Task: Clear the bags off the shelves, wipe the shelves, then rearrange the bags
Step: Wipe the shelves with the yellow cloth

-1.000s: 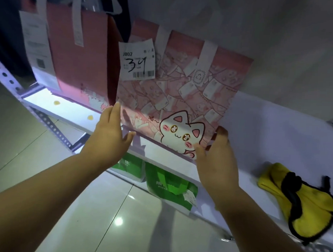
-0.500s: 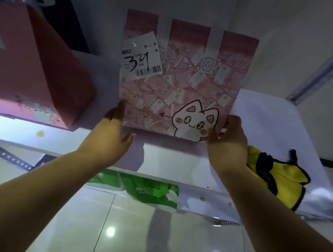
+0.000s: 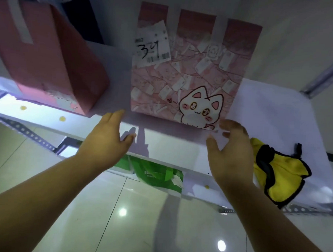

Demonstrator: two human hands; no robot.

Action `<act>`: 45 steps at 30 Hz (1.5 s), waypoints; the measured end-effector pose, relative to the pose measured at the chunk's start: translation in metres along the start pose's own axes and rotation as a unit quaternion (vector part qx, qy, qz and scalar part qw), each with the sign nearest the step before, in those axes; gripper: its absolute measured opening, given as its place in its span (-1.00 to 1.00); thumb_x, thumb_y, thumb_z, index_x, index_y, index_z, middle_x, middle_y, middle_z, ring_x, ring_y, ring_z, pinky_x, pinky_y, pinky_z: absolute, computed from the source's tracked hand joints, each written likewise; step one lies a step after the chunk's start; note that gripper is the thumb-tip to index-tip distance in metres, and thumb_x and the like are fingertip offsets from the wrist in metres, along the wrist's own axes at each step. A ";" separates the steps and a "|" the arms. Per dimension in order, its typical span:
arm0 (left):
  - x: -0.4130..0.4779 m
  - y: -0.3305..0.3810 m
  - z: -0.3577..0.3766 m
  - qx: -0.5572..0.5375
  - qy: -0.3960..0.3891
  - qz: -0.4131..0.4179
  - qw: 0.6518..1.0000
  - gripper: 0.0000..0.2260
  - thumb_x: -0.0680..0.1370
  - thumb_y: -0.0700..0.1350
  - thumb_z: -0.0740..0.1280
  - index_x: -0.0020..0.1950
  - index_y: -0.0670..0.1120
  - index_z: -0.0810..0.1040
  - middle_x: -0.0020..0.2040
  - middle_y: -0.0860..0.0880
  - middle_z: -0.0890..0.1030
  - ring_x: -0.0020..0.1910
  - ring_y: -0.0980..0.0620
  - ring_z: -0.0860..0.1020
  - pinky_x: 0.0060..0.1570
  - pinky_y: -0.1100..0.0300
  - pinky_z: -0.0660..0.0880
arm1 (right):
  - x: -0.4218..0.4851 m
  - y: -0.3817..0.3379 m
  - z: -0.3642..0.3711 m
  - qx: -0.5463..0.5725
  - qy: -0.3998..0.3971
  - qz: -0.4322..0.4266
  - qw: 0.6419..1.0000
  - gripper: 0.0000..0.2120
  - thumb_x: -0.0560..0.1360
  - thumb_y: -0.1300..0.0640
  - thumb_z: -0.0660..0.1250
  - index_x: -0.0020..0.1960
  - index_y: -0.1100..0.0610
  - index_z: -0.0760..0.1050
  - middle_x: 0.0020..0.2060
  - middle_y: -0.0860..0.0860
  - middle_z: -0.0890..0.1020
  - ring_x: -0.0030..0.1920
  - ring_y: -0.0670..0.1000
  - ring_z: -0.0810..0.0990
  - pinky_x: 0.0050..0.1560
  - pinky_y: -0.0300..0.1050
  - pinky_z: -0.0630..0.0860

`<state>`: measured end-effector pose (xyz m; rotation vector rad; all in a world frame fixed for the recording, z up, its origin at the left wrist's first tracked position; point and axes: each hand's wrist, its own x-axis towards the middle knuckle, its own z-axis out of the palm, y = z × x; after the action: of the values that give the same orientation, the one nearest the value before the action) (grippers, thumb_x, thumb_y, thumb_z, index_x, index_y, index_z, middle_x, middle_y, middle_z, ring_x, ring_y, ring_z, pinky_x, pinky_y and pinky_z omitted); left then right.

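One cat bag [image 3: 185, 73], left hand [image 3: 105, 142], right hand [image 3: 231, 154], hands spread just below

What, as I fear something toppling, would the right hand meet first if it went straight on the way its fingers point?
Probably the pink bag printed with a white cartoon cat: the open right hand points at its lower right corner. Depth is unclear; the hand looks just short of it.

Pink cat-print bag [image 3: 185, 73], yellow black-edged cloth [image 3: 280, 176].
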<state>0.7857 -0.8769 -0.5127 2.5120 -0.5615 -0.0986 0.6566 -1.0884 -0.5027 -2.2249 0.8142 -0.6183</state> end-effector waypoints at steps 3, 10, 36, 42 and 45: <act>-0.025 -0.014 -0.009 0.002 0.002 -0.017 1.000 -0.51 0.49 -0.01 0.35 0.39 -0.02 0.31 0.28 -0.06 0.45 0.18 -0.07 0.49 0.11 -0.04 0.48 | -0.014 -0.015 0.008 0.033 -0.051 -0.031 0.998 -0.69 0.46 0.13 0.35 0.19 0.11 0.45 0.09 0.01 0.52 0.11 0.04 0.49 0.12 0.06 0.47; -0.049 -0.072 -0.033 0.008 0.020 -0.086 0.996 -0.53 0.48 -0.01 0.36 0.36 -0.01 0.35 0.21 -0.03 0.51 0.13 0.01 0.51 0.05 0.09 0.48 | -0.029 -0.056 0.061 0.051 -0.166 -0.070 0.982 -0.77 0.50 0.08 0.32 0.15 0.00 0.45 0.03 -0.15 0.49 0.01 -0.16 0.45 0.03 -0.21 0.40; 0.095 -0.239 -0.148 -0.035 0.057 -0.077 0.995 -0.41 0.52 -0.13 0.30 0.46 -0.11 0.08 0.30 -0.09 0.27 0.27 -0.05 0.32 0.28 0.16 0.24 | -0.030 -0.200 0.247 -0.138 -0.173 -0.122 0.968 -0.14 0.49 0.00 0.25 0.38 -0.31 -0.41 0.44 -0.23 -0.32 0.28 0.04 0.05 0.36 -0.01 0.16; 0.113 -0.224 -0.134 0.032 -0.022 -0.089 0.995 -0.51 0.54 -0.04 0.28 0.37 -0.25 0.25 0.26 -0.29 0.36 0.14 -0.25 0.45 0.19 0.03 0.39 | -0.003 -0.186 0.236 -0.189 -0.161 -0.100 0.964 -0.16 0.52 -0.03 0.25 0.45 -0.14 -0.37 0.48 -0.05 -0.33 0.47 0.12 -0.12 0.44 -0.01 -0.02; 0.117 -0.213 -0.128 0.005 -0.015 -0.063 0.998 -0.39 0.53 -0.08 0.30 0.48 -0.22 0.10 0.44 -0.23 0.23 0.38 -0.17 0.27 0.36 0.06 0.25 | 0.006 -0.183 0.230 -0.191 -0.163 -0.081 0.965 -0.17 0.52 -0.01 0.27 0.49 -0.09 -0.30 0.49 0.00 -0.29 0.48 0.15 -0.15 0.44 0.00 -0.03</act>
<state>0.9952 -0.6993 -0.5144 2.5575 -0.4165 -0.1821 0.8715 -0.8886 -0.5190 -2.6708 0.6241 -0.1611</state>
